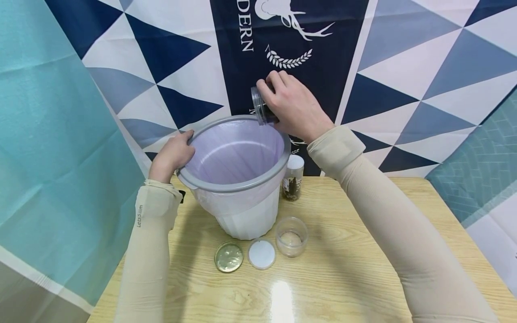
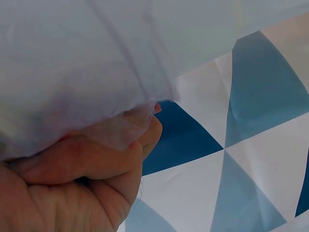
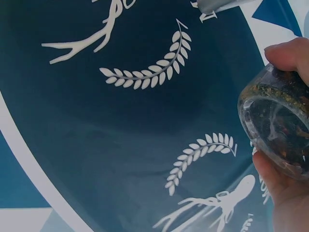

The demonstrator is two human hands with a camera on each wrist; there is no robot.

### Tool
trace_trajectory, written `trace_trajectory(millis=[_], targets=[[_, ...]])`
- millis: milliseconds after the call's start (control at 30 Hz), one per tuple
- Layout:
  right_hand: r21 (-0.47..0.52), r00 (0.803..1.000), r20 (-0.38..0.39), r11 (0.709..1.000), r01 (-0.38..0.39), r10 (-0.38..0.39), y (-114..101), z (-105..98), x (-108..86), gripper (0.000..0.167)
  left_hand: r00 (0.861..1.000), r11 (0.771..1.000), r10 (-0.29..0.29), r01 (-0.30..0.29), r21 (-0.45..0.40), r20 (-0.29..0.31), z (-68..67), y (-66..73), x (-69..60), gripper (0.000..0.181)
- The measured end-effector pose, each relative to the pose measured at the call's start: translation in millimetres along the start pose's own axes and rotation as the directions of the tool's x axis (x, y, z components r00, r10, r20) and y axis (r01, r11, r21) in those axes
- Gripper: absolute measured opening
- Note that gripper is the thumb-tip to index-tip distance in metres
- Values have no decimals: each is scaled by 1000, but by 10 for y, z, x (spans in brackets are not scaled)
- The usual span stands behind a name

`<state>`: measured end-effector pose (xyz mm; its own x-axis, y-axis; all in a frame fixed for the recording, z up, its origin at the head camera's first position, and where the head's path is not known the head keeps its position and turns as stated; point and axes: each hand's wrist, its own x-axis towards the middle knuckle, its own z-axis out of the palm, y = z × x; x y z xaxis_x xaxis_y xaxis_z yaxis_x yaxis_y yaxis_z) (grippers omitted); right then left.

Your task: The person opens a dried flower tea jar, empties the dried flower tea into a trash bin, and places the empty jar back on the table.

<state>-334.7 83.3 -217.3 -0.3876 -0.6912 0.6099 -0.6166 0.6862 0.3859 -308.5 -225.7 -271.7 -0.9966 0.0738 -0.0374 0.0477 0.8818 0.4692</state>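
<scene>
Head view: right hand [image 1: 291, 102] grips jar [image 1: 265, 113], axis sideways, above far-right rim of bin [image 1: 249, 220]; left hand [image 1: 173, 153] grips left rim.

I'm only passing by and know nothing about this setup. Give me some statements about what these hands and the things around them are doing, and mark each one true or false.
1. The right hand holds a tilted jar. True.
2. In the head view, the gold lid lies on the table to the left of the white lid. True.
3. The left hand rests flat on the table. False: it grips the bin at its rim.
4. The white-capped bottle stands upright. True.
5. The open clear container sits inside the bin. False: it stands on the table, outside the bin.
</scene>
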Motion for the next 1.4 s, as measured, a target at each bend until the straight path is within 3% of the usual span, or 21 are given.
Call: trace_trajectory(millis=[233,533,833,1100,1400], targets=[[-40,999,25,999,34,-33,-23,-33,27,78,1000,1000,-2,2,3,-5,11,-12,-6,70],[-66,998,27,996,64,-63,-9,-24,32,63,1000,1000,-1,1,9,-4,5,-6,3,70],[-73,996,-4,993,93,-93,-5,-14,49,46,1000,1000,-3,3,12,0,-13,10,0,70],[-74,996,-8,993,92,-93,-15,-17,46,48,1000,1000,-9,9,17,-1,-7,12,-18,70],[-103,993,-42,989,110,-115,0,0,44,36,1000,1000,-4,4,11,0,0,4,-10,70]])
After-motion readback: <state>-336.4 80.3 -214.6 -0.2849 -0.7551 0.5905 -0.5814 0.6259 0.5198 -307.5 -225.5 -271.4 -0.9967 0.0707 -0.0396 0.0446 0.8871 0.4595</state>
